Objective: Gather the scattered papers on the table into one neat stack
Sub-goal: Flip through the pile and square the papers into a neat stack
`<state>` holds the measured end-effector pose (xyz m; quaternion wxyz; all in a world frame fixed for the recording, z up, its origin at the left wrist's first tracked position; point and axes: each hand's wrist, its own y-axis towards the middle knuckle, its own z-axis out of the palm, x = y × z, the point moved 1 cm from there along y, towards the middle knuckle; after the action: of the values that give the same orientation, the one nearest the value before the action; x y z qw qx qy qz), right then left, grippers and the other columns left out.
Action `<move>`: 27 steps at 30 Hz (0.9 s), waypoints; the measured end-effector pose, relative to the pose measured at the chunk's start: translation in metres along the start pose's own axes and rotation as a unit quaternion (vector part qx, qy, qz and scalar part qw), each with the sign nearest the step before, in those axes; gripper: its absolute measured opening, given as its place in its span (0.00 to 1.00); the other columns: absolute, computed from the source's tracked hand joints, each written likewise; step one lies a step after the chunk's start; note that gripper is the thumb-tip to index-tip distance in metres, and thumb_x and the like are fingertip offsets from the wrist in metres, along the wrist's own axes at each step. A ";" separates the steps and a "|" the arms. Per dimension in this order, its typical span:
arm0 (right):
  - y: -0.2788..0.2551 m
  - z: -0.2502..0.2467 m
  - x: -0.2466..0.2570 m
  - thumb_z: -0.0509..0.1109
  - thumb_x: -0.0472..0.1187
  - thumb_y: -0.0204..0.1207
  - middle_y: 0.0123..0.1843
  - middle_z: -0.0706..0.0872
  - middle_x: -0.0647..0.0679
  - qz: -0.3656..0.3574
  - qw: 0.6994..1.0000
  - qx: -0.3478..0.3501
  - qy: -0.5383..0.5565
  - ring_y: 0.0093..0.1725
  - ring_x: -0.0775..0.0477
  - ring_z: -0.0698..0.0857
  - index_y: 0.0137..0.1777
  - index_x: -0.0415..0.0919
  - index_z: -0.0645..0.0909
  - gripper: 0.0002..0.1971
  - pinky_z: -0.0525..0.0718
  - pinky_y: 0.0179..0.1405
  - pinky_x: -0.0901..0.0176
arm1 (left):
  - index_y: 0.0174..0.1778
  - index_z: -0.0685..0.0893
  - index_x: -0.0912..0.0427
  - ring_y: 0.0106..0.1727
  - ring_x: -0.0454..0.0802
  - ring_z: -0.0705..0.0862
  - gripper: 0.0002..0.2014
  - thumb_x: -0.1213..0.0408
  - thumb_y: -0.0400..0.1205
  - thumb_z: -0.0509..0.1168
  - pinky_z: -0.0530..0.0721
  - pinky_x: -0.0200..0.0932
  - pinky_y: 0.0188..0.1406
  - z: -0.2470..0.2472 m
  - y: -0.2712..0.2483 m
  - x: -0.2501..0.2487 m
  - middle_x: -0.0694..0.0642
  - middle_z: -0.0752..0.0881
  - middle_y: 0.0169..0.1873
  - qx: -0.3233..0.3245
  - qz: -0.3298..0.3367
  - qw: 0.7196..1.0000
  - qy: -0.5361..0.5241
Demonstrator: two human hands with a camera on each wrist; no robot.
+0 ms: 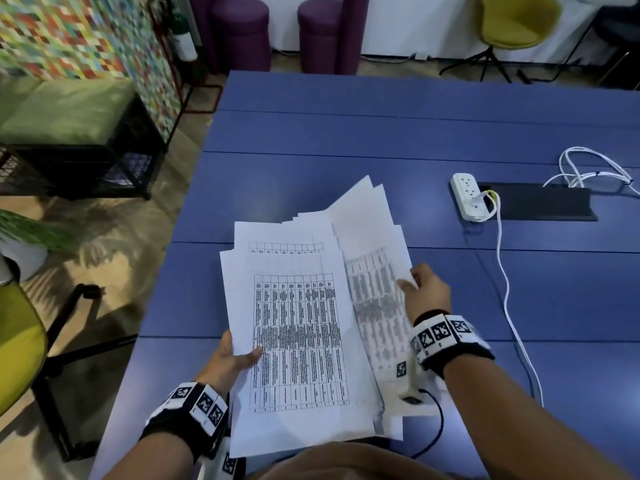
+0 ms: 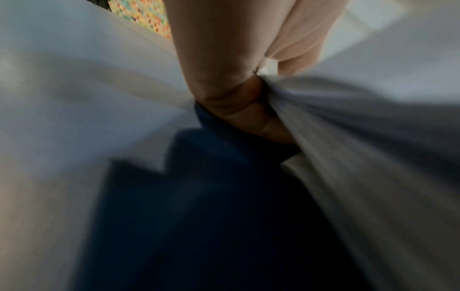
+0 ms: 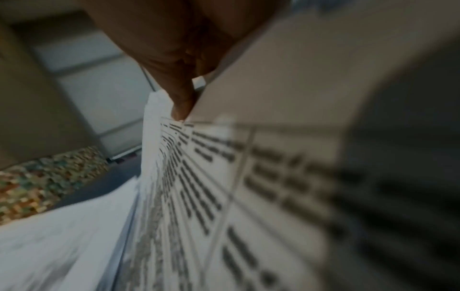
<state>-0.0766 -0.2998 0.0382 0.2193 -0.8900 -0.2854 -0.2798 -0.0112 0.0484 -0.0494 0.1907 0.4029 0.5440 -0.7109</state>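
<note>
Head view shows both hands holding a loose bundle of printed sheets (image 1: 301,323) above the near edge of the blue table (image 1: 346,133). The left hand (image 1: 230,358) pinches the bundle's left edge, thumb on top of the uppermost page and fingers underneath; the left wrist view confirms curled fingers (image 2: 248,116) clamped on a fanned edge of paper. The right hand (image 1: 427,292) grips the right-hand sheets at their outer edge, and the right wrist view shows a fingertip (image 3: 181,110) pressed against the printed face of a page.

The main risk, as I judge it, is slippage: the sheets are fanned, not squared, so a thin edge pinch could let inner pages slide out and fall to the table or over its near edge to the floor. Closing the right-hand sheets onto the left ones too fast could also fold or crease a protruding corner. A white power strip (image 1: 469,197) and its cable (image 1: 505,289) lie to the right, well apart from the bundle, so snagging seems unlikely.

The sheets are white, printed with dense tables in black; corners stick out at the far end at different angles, and the right part looks tilted up and blurred
</note>
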 end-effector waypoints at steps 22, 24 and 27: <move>-0.023 0.054 0.013 0.64 0.45 0.83 0.77 0.71 0.36 0.037 0.989 0.136 -0.037 0.76 0.38 0.71 0.76 0.31 0.68 0.26 0.69 0.72 0.52 | 0.75 0.76 0.44 0.74 0.60 0.77 0.44 0.20 0.68 0.60 0.69 0.63 0.77 0.008 -0.014 -0.015 0.50 0.78 0.73 -0.051 -0.120 0.985 -0.110; -0.038 0.072 0.004 0.60 0.46 0.85 0.80 0.64 0.37 0.034 0.980 0.171 -0.091 0.79 0.39 0.65 0.79 0.32 0.61 0.28 0.65 0.75 0.53 | 0.82 0.64 0.44 0.79 0.53 0.69 0.43 0.28 0.73 0.65 0.60 0.58 0.81 0.018 -0.022 -0.025 0.42 0.67 0.76 -0.037 -0.072 0.994 -0.077; -0.050 0.084 0.003 0.58 0.46 0.85 0.81 0.60 0.39 -0.013 0.974 0.191 -0.123 0.80 0.39 0.62 0.80 0.34 0.57 0.27 0.64 0.75 0.52 | 0.77 0.65 0.52 0.65 0.47 0.82 0.45 0.51 0.67 0.81 0.75 0.46 0.69 0.033 -0.025 -0.032 0.44 0.79 0.66 -0.009 0.040 0.999 0.005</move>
<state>-0.0749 -0.2153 -0.0107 0.3443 -0.8558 -0.3698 -0.1110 -0.0218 0.0209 -0.0057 0.2200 0.4265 0.5344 -0.6957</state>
